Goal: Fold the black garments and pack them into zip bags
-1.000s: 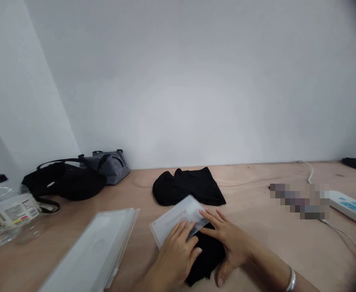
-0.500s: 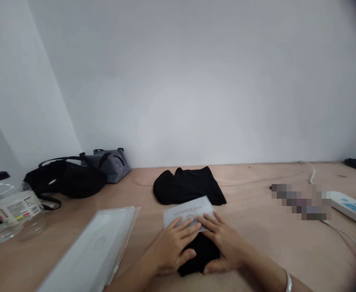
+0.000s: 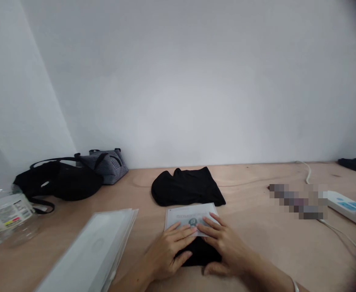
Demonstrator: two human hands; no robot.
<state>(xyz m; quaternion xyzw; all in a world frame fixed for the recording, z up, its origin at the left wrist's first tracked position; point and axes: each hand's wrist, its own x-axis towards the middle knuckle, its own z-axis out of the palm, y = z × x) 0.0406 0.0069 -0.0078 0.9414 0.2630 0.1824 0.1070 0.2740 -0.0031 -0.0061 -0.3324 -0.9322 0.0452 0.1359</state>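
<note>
- Directly beyond the two hands, and partly beneath their fingers, lies the printed translucent pouch (image 3: 181, 212); its longer visible side runs left to right, roughly square to the person.
- Neither hand is nearer: the left hand (image 3: 169, 252) touches the pouch's near left part, the right hand (image 3: 227, 243) its near right part, and their fingertips almost meet by the dark round mark.
- Both hands are spread, palms down, fingers laid flat and pointing to the far side; neither is closed around anything that shows.
- Between the palms, on the near side of the pouch, is the near black cloth (image 3: 200, 252), flanked by the two thumbs; whether it runs under the pouch or inside it, I cannot tell.
- Just past the pouch's far edge lies the far black cloth (image 3: 187, 187), stretching left to right; whether the two touch is unclear.
- Well to the left of the pouch, a stack of clear pouches (image 3: 86, 245) sits on the tabletop (image 3: 266, 259), its long axis slanting from near left to far right.
</note>
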